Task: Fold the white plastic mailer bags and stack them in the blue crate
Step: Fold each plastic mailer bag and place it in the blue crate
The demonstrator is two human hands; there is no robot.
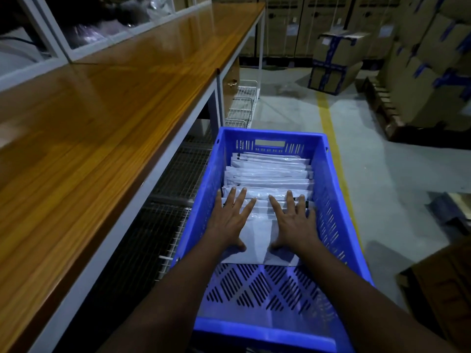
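A blue perforated crate (339, 189) stands on the floor beside the table. Several folded white mailer bags (270, 171) lie in an overlapping row filling its far half. The nearest folded bag (257, 240) lies flat on top at the row's near end. My left hand (229, 220) presses on its left side with fingers spread and straight. My right hand (293, 222) presses on its right side the same way. The near half of the crate floor is bare.
A long wooden table (96, 115) with a white frame runs along the left, with wire shelves (175, 174) beneath. Stacked cardboard boxes (336, 57) stand at the back and right. A yellow floor line (328, 121) runs past the crate.
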